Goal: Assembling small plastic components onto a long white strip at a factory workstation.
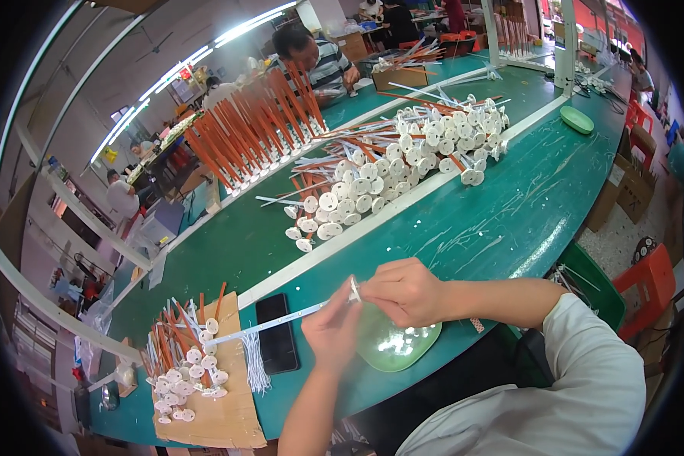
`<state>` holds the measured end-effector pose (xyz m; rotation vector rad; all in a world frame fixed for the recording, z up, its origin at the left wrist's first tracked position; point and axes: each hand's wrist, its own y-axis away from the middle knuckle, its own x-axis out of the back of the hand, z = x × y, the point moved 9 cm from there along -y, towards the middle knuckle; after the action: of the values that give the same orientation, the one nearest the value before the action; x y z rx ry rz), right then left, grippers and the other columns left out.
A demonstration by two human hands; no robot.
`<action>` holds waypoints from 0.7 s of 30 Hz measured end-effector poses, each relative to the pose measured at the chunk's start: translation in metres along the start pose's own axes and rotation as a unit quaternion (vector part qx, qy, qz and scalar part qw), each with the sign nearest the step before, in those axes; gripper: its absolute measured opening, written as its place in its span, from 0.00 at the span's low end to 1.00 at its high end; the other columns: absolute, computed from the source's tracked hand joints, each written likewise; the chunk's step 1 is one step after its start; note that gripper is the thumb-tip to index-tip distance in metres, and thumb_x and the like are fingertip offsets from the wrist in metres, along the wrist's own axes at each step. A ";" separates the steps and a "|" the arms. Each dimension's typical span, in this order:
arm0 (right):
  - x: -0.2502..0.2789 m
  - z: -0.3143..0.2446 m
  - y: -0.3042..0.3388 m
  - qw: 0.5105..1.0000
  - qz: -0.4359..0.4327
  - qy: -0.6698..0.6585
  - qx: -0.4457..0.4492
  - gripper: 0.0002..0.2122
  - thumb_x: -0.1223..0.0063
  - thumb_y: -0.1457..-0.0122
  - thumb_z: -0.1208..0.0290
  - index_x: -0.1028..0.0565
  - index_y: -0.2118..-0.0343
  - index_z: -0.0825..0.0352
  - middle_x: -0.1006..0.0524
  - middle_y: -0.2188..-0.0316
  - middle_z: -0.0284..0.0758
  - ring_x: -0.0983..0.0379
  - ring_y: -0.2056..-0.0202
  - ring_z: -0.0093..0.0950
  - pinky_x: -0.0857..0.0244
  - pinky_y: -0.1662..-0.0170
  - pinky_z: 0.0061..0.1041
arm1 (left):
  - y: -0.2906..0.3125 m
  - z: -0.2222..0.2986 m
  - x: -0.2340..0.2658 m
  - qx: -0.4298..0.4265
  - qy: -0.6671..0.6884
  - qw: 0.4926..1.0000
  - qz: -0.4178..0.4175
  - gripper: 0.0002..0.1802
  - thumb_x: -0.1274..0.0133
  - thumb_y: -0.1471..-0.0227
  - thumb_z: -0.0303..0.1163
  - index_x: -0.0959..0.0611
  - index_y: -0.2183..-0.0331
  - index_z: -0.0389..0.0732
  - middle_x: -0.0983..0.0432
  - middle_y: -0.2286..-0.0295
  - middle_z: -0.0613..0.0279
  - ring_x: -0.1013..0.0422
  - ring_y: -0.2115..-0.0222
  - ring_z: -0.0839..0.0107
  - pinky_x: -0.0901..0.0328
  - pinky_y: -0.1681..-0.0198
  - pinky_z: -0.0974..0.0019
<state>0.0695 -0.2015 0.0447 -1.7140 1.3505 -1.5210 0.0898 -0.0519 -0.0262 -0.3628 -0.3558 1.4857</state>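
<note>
My left hand (pixel 331 328) grips a long pale strip with a white round end piece (pixel 354 289); the strip (pixel 281 319) sticks out to the left, over the phone. Fingers closed, my right hand (pixel 409 292) pinches at that white end piece from the right. Whatever small part sits between its fingertips is hidden. Both hands meet above a shallow green dish (pixel 399 348) on the green table. To the left are a black phone (pixel 278 342) and a bundle of thin white cords (pixel 256 365).
A cardboard sheet (pixel 239 422) carries white-disc strips (pixel 176 387) at the left. Beyond a white rail (pixel 311 262) lies a big pile of similar pieces (pixel 387 171). Brown strips (pixel 243 133) stand in rows farther back, near a seated person (pixel 323 64). Another green dish (pixel 577 119) lies far right.
</note>
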 end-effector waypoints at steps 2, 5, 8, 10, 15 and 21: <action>-0.001 0.004 0.001 1.000 -0.006 -0.011 -0.019 0.06 0.40 0.52 0.83 0.22 0.69 0.71 0.23 0.77 0.39 0.26 0.77 0.36 0.32 0.74 0.31 | 0.000 -0.002 -0.001 0.020 0.027 0.999 -0.001 0.22 0.43 0.52 0.12 0.18 0.52 0.30 0.22 0.53 0.52 0.26 0.53 0.69 0.35 0.45 0.64; 0.001 0.008 0.000 0.998 0.012 -0.043 -0.047 0.06 0.40 0.50 0.83 0.22 0.68 0.71 0.22 0.77 0.39 0.25 0.76 0.36 0.31 0.73 0.31 | -0.001 -0.010 0.000 0.056 0.083 0.995 0.001 0.21 0.44 0.49 0.13 0.19 0.51 0.31 0.22 0.53 0.52 0.26 0.53 0.69 0.35 0.46 0.65; 0.000 0.004 -0.001 0.998 0.009 -0.027 -0.047 0.06 0.41 0.49 0.82 0.22 0.67 0.71 0.22 0.76 0.39 0.24 0.75 0.36 0.29 0.72 0.32 | -0.003 -0.013 0.000 0.069 0.123 0.990 0.009 0.21 0.45 0.48 0.14 0.20 0.50 0.31 0.22 0.53 0.52 0.26 0.54 0.70 0.35 0.46 0.65; -0.003 0.002 -0.001 0.999 -0.001 -0.017 -0.042 0.06 0.40 0.49 0.82 0.22 0.67 0.71 0.22 0.76 0.39 0.24 0.75 0.36 0.29 0.72 0.32 | -0.002 -0.013 0.004 0.066 0.135 0.989 0.016 0.21 0.45 0.48 0.14 0.20 0.50 0.31 0.22 0.53 0.52 0.26 0.54 0.70 0.35 0.46 0.66; -0.003 0.001 -0.001 0.999 -0.011 -0.011 -0.029 0.06 0.40 0.49 0.81 0.22 0.67 0.71 0.22 0.76 0.39 0.24 0.75 0.36 0.29 0.72 0.31 | -0.004 -0.008 0.000 0.066 0.136 0.988 0.000 0.22 0.45 0.48 0.14 0.20 0.50 0.31 0.21 0.54 0.54 0.26 0.55 0.73 0.34 0.48 0.67; 0.001 -0.001 -0.001 0.999 -0.005 0.035 -0.018 0.06 0.40 0.53 0.83 0.22 0.70 0.70 0.23 0.78 0.37 0.25 0.77 0.36 0.31 0.74 0.31 | -0.003 -0.011 0.000 0.084 0.071 0.994 -0.004 0.22 0.43 0.50 0.14 0.18 0.51 0.33 0.20 0.57 0.57 0.26 0.58 0.76 0.34 0.50 0.69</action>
<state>0.0693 -0.2015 0.0462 -1.7058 1.4150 -1.5857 0.0971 -0.0519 -0.0352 -0.3298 -0.1184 1.4621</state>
